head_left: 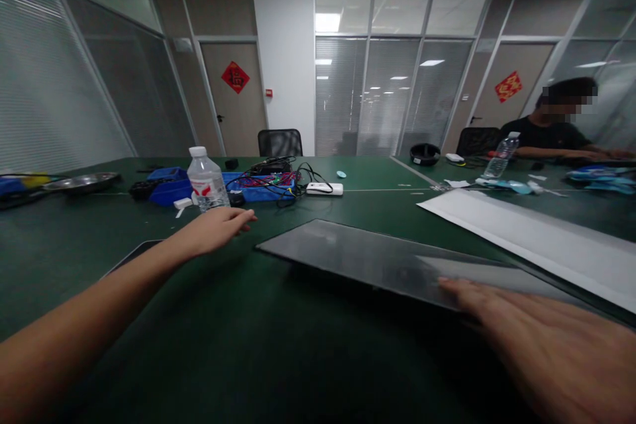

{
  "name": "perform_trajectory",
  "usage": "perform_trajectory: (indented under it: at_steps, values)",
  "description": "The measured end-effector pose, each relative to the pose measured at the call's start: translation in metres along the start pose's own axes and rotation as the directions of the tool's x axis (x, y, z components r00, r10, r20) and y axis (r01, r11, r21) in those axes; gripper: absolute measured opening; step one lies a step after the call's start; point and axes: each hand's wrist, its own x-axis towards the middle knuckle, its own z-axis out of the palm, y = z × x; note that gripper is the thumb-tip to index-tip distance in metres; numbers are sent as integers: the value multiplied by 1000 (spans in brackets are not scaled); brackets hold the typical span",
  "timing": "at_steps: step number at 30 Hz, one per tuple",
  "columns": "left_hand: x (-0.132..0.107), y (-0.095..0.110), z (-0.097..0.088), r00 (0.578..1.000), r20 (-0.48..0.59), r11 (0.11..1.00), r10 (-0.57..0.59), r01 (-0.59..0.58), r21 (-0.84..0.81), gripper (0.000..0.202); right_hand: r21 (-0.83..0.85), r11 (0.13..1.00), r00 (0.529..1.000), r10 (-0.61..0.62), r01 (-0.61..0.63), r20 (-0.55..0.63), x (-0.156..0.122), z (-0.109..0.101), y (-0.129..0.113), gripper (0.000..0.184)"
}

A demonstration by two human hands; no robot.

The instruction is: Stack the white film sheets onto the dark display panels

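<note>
A large dark flat panel (358, 255) with a glossy surface lies on the green table (238, 344), its near right part raised a little. My right hand (536, 338) rests flat on the panel's near right edge, fingers stretched out. My left hand (218, 226) reaches out over the table, fingers extended and together, just short of a clear plastic water bottle (206, 180) with a white cap. The left hand holds nothing.
Blue trays (258, 187) with tangled cables, a white box (324, 189), and a metal dish (82, 181) stand at the back. A long white board (536, 235) lies to the right. A seated person (551, 129) works at the far right, beside another bottle (501, 156).
</note>
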Motion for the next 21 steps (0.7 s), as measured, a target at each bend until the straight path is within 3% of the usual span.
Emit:
perform_trajectory:
  at_steps: [1, 4, 7, 9, 11, 13, 15, 18, 21]
  values:
    - [3, -1, 3, 999, -34, 1000, 20, -21, -11, 78, -37, 992, 993, -119, 119, -12, 11, 4, -16, 59]
    - [4, -4, 20, 988, -42, 989, 146, -144, 41, 77, -60, 960, 960, -267, 273, 83, 44, 19, -34, 42]
    - [-1, -6, 44, 963, 33, 960, 269, -271, 69, 76, 133, 943, 911, -330, 305, 249, 69, 40, -12, 33]
    - [-4, -6, 58, 942, 120, 938, 313, -326, 115, 75, 263, 941, 887, -300, 214, 351, 81, 54, 19, 38]
    - [-6, -6, 68, 930, 165, 921, 329, -355, 163, 74, 220, 973, 911, -156, 74, 381, 88, 69, 59, 41]
    - [-6, -7, 74, 935, 165, 919, 314, -343, 194, 73, 48, 999, 947, -4, -12, 323, 85, 85, 107, 43]
    - [-5, -10, 76, 941, 156, 921, 301, -329, 208, 73, -135, 981, 952, 171, -140, 255, 68, 102, 158, 46]
    - [1, -16, 74, 932, 170, 911, 320, -351, 215, 72, -335, 887, 909, 386, -318, 160, 20, 122, 230, 56]
    - [9, -25, 69, 914, 192, 892, 359, -396, 218, 70, -358, 781, 819, 569, -512, 70, -31, 126, 280, 62]
